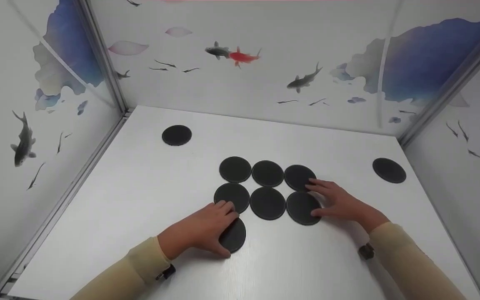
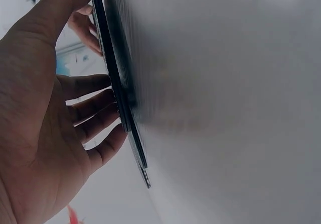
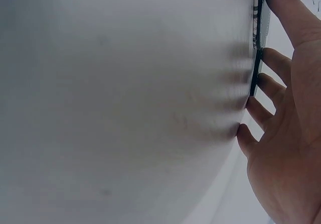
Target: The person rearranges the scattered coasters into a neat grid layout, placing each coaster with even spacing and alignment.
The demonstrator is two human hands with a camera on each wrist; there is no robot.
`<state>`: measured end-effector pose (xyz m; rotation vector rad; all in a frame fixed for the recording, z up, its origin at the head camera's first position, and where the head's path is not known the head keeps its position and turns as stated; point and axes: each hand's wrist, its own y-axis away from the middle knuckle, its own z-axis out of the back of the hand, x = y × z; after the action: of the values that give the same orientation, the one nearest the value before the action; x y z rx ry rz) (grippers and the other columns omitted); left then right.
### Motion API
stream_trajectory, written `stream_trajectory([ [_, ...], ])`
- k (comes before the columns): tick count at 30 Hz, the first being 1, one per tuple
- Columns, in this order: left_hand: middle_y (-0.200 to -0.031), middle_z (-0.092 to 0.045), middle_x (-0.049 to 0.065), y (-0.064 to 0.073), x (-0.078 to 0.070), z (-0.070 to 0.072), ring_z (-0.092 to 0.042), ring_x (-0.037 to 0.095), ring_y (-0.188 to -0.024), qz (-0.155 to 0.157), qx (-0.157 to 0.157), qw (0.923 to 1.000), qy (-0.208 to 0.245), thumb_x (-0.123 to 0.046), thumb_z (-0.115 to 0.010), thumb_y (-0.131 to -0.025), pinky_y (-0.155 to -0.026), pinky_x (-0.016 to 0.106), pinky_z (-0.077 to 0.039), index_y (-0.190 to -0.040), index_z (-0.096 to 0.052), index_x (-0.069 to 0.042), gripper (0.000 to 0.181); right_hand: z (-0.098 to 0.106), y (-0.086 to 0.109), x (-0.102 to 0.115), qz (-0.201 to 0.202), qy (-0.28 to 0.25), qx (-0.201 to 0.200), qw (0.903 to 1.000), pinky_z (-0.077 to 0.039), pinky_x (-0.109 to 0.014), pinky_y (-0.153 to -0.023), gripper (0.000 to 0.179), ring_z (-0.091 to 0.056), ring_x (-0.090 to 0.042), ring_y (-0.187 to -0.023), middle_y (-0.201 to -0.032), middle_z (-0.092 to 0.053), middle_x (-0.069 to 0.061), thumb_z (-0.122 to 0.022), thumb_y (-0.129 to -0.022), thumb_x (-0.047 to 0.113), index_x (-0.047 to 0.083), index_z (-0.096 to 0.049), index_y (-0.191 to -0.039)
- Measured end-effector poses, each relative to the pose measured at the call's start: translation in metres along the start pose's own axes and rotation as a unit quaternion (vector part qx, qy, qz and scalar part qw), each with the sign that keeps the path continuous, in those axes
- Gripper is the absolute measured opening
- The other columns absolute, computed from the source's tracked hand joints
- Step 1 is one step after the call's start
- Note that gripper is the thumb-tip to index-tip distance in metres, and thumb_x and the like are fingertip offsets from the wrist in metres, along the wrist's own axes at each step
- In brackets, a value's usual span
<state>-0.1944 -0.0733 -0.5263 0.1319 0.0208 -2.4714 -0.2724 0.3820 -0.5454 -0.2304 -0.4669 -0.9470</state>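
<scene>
Several flat black round coasters lie on the white table, with two touching rows of three near its middle. My left hand (image 1: pixel 206 227) grips the nearest coaster (image 1: pixel 237 236) by its rim, thumb at the near edge and fingers over the far edge. Those fingertips also reach over the left coaster (image 1: pixel 229 196) of the near row. In the left wrist view the gripped coaster (image 2: pixel 106 45) is seen edge-on, with a shadow beneath. My right hand (image 1: pixel 340 203) touches the right end of the rows, fingertips on the far-row coaster (image 1: pixel 298 175) and thumb at the near-row coaster (image 1: pixel 302 208).
One coaster (image 1: pixel 176 135) lies apart at the far left, another coaster (image 1: pixel 389 170) at the far right. White panels printed with fish enclose the table (image 1: pixel 111 200) at the back and both sides.
</scene>
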Motion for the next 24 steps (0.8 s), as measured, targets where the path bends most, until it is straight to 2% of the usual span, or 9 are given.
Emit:
stream_trajectory([
  [8,-0.127,-0.049,0.004,0.0008,-0.0030,-0.0009,-0.044,0.018,-0.109,-0.017,-0.014,0.9997,-0.010,-0.074,-0.077,-0.067,-0.094,0.036,-0.046,-0.137,-0.055,-0.009,0.098,-0.0007,0.0006,0.0000,-0.014,0.000,0.007,0.9999,-0.026,-0.061,-0.116,0.085,-0.026,-0.033,-0.149,-0.164,-0.030,-0.005,-0.079,-0.081,0.058,0.023,-0.048,-0.152],
  [24,-0.126,-0.047,0.001,0.0020,-0.0022,-0.0034,-0.044,0.015,-0.109,-0.003,-0.006,0.9999,0.014,-0.073,-0.079,-0.066,-0.094,0.034,-0.046,-0.136,-0.055,-0.011,0.096,0.0006,-0.0003,0.0017,-0.019,0.001,0.011,0.9998,-0.026,-0.062,-0.115,0.085,-0.026,-0.034,-0.148,-0.164,-0.030,-0.005,-0.079,-0.082,0.056,0.022,-0.047,-0.153],
])
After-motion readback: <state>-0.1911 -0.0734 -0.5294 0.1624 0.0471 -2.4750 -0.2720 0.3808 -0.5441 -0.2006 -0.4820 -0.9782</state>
